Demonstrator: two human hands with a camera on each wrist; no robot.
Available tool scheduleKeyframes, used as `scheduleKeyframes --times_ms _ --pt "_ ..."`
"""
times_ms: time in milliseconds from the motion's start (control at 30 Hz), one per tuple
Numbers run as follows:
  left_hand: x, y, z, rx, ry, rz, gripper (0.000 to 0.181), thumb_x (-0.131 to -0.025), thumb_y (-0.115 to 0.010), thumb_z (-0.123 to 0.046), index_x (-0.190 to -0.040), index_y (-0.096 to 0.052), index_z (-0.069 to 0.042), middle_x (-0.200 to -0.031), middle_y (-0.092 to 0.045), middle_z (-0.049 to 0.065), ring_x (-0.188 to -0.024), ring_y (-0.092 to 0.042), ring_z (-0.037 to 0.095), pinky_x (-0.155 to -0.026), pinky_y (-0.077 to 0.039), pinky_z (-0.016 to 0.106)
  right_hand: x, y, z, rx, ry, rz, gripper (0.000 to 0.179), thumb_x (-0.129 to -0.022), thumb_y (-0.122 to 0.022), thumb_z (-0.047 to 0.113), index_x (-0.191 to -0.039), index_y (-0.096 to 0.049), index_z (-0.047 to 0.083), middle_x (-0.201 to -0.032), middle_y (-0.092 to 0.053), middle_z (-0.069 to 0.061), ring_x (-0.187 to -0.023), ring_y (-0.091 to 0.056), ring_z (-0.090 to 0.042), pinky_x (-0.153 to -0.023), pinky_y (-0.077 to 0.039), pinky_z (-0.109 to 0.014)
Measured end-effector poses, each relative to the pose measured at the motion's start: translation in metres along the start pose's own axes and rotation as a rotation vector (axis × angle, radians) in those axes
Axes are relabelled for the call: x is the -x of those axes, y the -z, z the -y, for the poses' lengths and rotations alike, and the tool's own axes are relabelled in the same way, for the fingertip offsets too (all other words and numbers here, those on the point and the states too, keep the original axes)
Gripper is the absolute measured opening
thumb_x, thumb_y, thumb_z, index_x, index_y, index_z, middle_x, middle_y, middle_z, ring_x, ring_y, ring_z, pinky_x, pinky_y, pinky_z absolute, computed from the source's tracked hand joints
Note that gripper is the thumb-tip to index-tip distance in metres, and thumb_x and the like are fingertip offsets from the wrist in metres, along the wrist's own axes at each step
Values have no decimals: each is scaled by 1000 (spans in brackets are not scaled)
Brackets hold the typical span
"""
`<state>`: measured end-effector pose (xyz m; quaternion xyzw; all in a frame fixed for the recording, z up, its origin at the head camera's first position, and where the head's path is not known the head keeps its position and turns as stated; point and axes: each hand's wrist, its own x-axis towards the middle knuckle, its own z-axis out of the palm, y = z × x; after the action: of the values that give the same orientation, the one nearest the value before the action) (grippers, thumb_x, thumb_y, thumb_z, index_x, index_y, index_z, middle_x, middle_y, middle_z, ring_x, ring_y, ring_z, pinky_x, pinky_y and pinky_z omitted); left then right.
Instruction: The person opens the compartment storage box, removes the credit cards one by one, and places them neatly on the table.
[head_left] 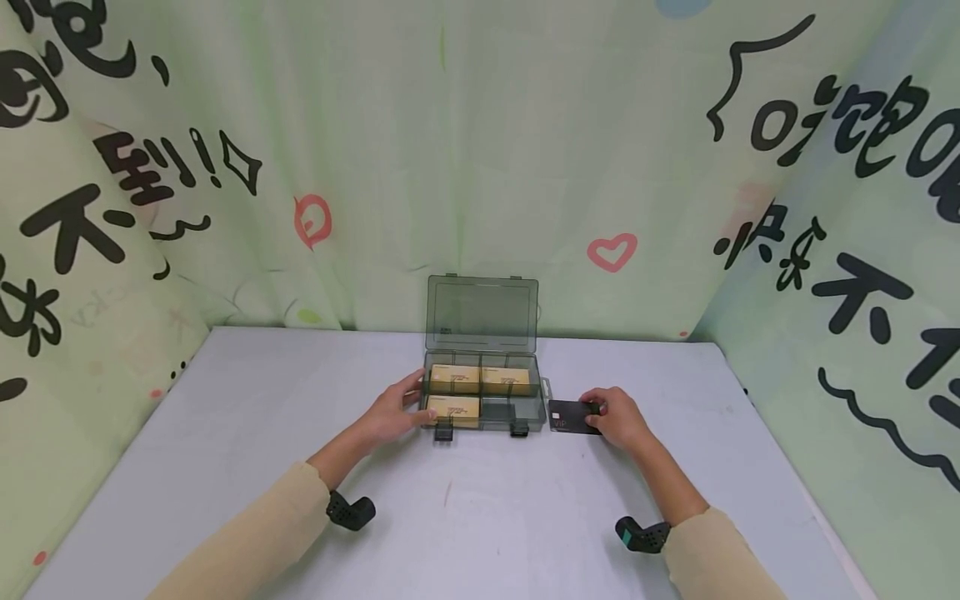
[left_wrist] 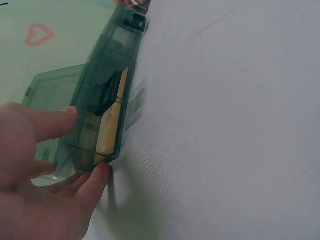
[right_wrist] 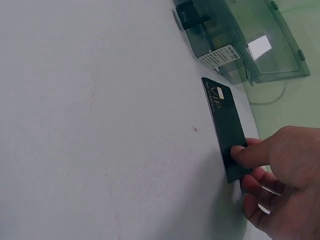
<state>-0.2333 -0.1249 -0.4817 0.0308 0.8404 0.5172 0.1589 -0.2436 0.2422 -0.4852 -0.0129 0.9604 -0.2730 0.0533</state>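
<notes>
A see-through grey-green plastic case (head_left: 497, 412) stands with its lid (head_left: 482, 315) raised at the back. Small tan boxes fill three compartments: one at the back left (head_left: 455, 378), one at the back right (head_left: 506, 381) and one at the front left (head_left: 453, 410). My left hand (head_left: 392, 412) rests against the case's left side, fingers extended along the wall and thumb at the front corner. To the right of the case, my right hand (head_left: 618, 418) pinches a black card (right_wrist: 226, 122) lettered "VIP" by its right end. The card's far end lies close to the case, apart from it.
The case stands on a white-covered table (head_left: 480, 517) near its back edge. Behind hangs a pale green printed curtain (head_left: 450, 167). Two dark latches hang open at the case's front, the left latch (head_left: 443, 432) and the right latch (head_left: 519, 428).
</notes>
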Motion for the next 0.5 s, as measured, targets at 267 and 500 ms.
scheduleKeyframes --times_ms 267,500 --pt "0 0 0 8 -3 0 79 -91 -66 -17 -156 -20 -18 -156 -32 14 -144 -32 35 -117 -28 54 -1 1 -1 19 66 -9 26 -83 -68 -2 -109 -66 1 -100 -57 -20 -86 -52 -28 -77 -45 -41" --pt "-1 0 1 14 -11 5 80 -91 -66 -17 -156 -20 -17 -156 -32 15 -144 -32 35 -116 -28 54 0 2 0 31 102 -14 25 -81 -68 -4 -106 -66 1 -97 -57 -20 -84 -51 -27 -76 -44 -40"
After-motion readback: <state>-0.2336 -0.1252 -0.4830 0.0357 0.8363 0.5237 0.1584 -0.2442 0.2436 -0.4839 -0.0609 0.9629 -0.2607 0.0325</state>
